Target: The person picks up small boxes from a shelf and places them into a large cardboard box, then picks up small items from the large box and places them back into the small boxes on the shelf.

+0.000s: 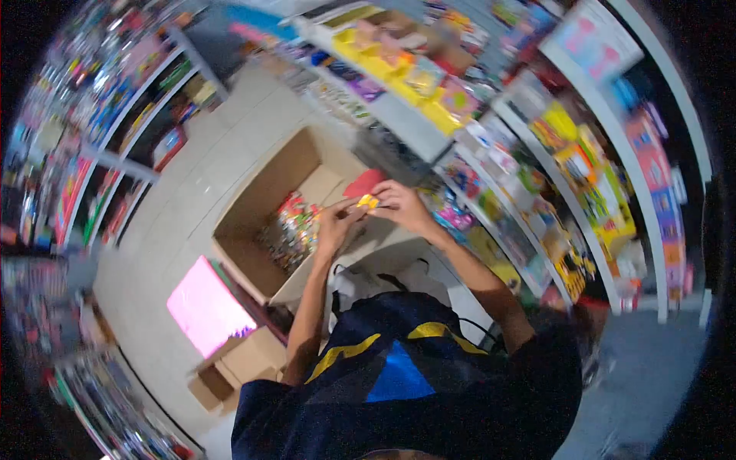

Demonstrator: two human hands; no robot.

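My left hand [336,228] and my right hand [402,205] meet over the near right side of a large open cardboard box [244,201]. Between their fingertips is a small yellow-orange item [369,202], too blurred to name. Both hands have their fingers pinched on it. Just behind the fingers shows a red piece [363,182], flat-looking and partly hidden by my right hand. Inside the box lies a heap of small colourful packets [295,222], several of them red, green and white.
A bright pink flat package [205,304] and a smaller open cardboard box [251,356] lie on the tiled floor left of the big box. Shelves of packaged goods [590,184] stand to the right, with a yellow-edged display shelf [399,77] ahead and more shelving [142,115] at far left.
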